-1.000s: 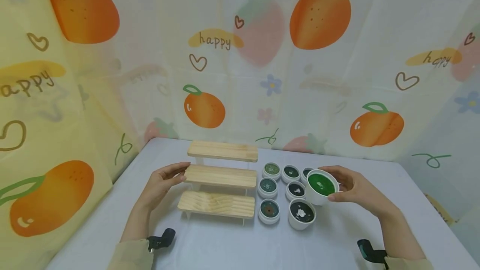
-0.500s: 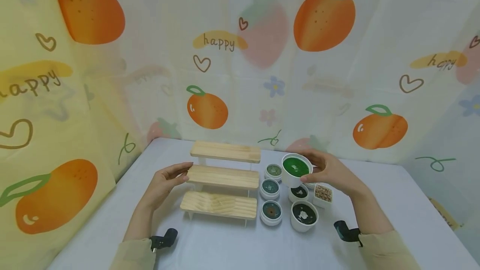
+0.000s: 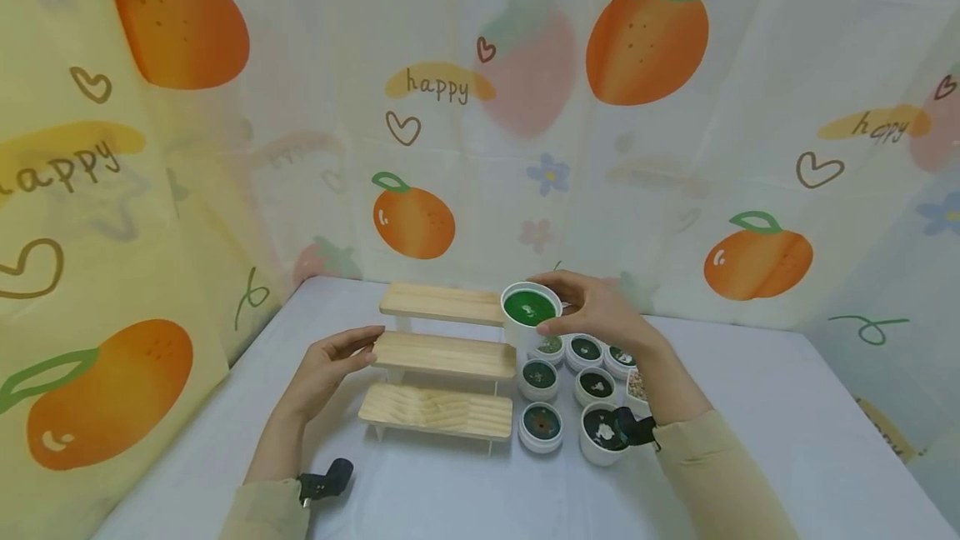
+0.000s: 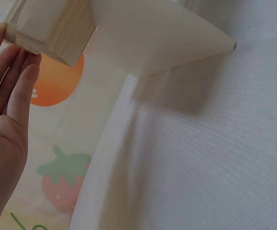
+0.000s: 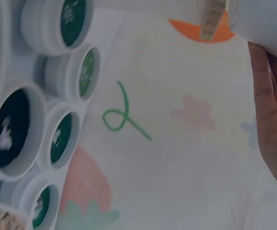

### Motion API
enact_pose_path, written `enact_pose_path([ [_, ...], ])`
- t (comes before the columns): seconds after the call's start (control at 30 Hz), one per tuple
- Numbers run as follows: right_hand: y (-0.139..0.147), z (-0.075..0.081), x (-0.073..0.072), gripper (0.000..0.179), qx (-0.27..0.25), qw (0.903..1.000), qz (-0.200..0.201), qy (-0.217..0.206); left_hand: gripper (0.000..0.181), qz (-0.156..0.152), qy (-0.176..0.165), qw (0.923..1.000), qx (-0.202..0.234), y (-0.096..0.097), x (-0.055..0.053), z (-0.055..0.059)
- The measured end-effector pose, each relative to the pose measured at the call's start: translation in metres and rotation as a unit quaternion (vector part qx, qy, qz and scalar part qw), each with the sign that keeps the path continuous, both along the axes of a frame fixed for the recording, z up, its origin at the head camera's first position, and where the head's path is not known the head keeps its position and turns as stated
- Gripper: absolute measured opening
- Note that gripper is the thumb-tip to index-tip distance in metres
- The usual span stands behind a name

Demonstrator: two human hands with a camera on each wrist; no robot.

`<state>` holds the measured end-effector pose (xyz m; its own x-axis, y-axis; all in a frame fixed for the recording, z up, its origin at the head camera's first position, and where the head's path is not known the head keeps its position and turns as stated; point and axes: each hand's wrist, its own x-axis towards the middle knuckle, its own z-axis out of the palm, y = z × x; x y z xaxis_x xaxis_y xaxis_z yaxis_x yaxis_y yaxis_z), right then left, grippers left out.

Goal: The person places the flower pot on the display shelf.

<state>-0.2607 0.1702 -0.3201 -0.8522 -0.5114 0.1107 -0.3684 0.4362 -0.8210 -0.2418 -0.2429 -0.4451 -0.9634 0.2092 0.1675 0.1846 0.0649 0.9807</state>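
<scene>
A three-tier wooden display stand with white supports stands on the table. My left hand pinches the left end of its middle board between thumb and fingers, seen closer in the left wrist view, where the stand's board meets the fingers. My right hand holds a white cup with a glossy green top, raised near the right end of the upper board. In the right wrist view the cup is partly cut off, with my fingers against its side. Whether it touches the board I cannot tell.
Right of the stand sit several small white pots with dark green tops, such as this pot. A larger white cup at the front is partly covered by my wrist camera. A square dish of beige bits is half hidden behind my forearm.
My right hand has carried the green-topped cup left and upward, from over the pots to the upper board's right end. The left hand stays on the middle board.
</scene>
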Motion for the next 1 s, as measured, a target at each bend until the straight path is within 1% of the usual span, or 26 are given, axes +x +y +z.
enact_pose_path([
  [0.13,-0.022,0.007,-0.007,0.063,-0.001,0.9998,0.009,-0.016,0.051,0.0,-0.002,1.0,0.003,0.0,0.0,0.0],
  [0.23,-0.037,0.011,-0.012,0.062,-0.022,0.9989,0.026,-0.032,0.051,-0.003,-0.001,1.0,0.005,0.0,0.0,0.001],
  [0.37,-0.056,0.013,-0.018,0.062,-0.039,0.9979,0.036,-0.037,0.051,-0.004,-0.001,1.0,0.003,0.0,0.0,0.001],
  [0.63,-0.093,0.012,-0.028,0.062,-0.061,0.997,0.042,-0.021,0.051,0.002,-0.002,1.0,-0.005,-0.001,-0.001,-0.001],
  [0.77,-0.108,0.013,-0.031,0.061,-0.058,0.9975,0.038,-0.013,0.051,0.008,-0.003,0.9999,-0.009,0.0,-0.001,-0.001],
  [1.0,-0.126,0.014,-0.034,0.058,-0.057,0.998,0.028,-0.004,0.051,0.009,0.0,0.9999,-0.013,0.0,-0.002,0.0],
])
